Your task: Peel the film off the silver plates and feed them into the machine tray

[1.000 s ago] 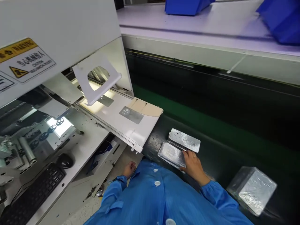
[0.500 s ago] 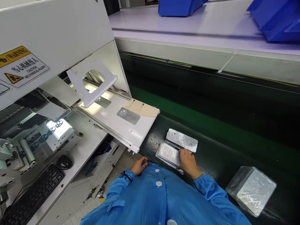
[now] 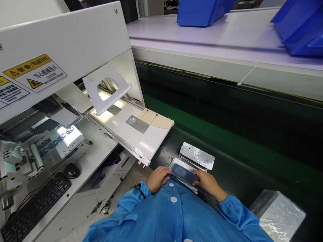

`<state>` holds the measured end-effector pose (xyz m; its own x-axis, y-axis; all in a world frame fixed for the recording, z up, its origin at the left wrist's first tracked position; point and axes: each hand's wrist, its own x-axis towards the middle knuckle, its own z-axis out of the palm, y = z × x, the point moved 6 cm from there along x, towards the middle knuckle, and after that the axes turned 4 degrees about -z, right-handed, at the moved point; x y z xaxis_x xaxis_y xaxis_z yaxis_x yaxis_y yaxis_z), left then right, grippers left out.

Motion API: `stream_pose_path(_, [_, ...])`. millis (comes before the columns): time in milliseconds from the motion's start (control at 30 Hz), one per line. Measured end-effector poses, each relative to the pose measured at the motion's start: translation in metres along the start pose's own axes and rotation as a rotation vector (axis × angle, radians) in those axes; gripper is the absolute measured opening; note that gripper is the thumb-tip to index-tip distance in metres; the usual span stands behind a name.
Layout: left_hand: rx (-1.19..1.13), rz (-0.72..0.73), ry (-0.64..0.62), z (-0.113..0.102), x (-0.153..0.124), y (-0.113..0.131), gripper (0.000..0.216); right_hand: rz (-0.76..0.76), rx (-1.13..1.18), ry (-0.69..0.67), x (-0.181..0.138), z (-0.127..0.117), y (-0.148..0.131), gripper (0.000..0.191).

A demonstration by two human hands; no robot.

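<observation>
A thin, dark, see-through phone back panel [image 3: 185, 172] with a pale round mark lies tilted over a stack of wrapped panels [image 3: 173, 163]. My right hand [image 3: 209, 184] pinches its right end between thumb and fingers. At the left end, my left hand [image 3: 158, 178] has its curled fingertips against the panel's edge; its thumb is partly hidden. Just beyond lies another stack of silvery phone-shaped panels [image 3: 198, 156] with small holes at one end.
Left stands a white machine [image 3: 75, 37] with warning labels. Its tray [image 3: 141, 144] carries a grey phone-shaped plate [image 3: 137, 124]. A keyboard [image 3: 35, 205] and mouse [image 3: 71, 170] sit below. A plastic-wrapped block [image 3: 282, 215] rests on the dark belt [image 3: 239, 174]. Blue bins [image 3: 194, 13] stand on the shelf.
The dark panel has come up off the near stack in my right hand. My left hand has moved right and forward to its left end. The view has shifted slightly.
</observation>
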<state>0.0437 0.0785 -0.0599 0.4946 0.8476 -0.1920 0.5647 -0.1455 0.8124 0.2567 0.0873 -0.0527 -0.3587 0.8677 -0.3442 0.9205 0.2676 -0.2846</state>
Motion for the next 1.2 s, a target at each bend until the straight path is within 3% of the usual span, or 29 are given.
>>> stream_pose_path(100, [0.065,0.190,0.040,-0.005,0.015,0.033,0.044,-0.145,-0.037,0.089,0.003,-0.024,-0.029,0.014])
stream_pose_path(167, [0.028,0.130,0.001,-0.001,0.030,0.034,0.056,-0.238,-0.053,0.168,0.008,-0.041,-0.055,0.017])
stream_pose_path(267, [-0.074,0.022,-0.070,0.006,0.047,0.019,0.032,-0.354,-0.037,0.265,0.018,-0.065,-0.080,0.017])
stream_pose_path(433, [-0.228,-0.036,0.036,0.002,0.053,-0.020,0.025,-0.444,0.043,0.360,0.037,-0.092,-0.072,0.017])
stream_pose_path(667, [-0.463,-0.052,0.159,-0.003,0.053,-0.047,0.030,-0.633,0.088,0.308,0.048,-0.082,-0.088,0.035])
stream_pose_path(867, [-0.556,-0.103,0.233,-0.003,0.050,-0.060,0.050,-0.681,0.042,0.294,0.059,-0.061,-0.098,0.031])
stream_pose_path(1033, [-0.583,-0.123,0.259,-0.001,0.049,-0.061,0.037,-0.720,-0.046,0.319,0.066,-0.044,-0.104,0.030])
stream_pose_path(1200, [-0.602,-0.124,0.278,-0.001,0.050,-0.061,0.025,-0.757,-0.150,0.382,0.066,-0.041,-0.112,0.029])
